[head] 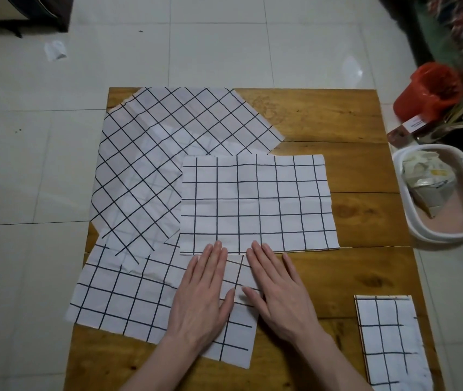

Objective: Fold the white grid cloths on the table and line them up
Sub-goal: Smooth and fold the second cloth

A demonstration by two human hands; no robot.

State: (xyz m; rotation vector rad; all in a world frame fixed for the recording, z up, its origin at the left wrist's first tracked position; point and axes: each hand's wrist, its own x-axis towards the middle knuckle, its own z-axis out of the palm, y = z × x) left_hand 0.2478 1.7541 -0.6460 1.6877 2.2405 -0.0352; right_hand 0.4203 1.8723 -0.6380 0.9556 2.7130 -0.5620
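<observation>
A slanted grid cloth (168,153) overhangs the wooden table's (365,221) left edge. The left hand (202,294) and right hand (278,292) lie flat, fingers straight, on the near cloth (123,300), fingertips touching the middle cloth's (258,201) near edge. Bare wood separates a folded cloth (391,345) at the near right corner.

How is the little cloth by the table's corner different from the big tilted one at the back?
The corner cloth is folded into a narrow strip; the back cloth lies spread open. The corner cloth's lines run straight with the table; the back cloth's run slanted. The corner cloth lies alone; the back cloth is partly overlapped. Both are white with dark grid lines.
</observation>
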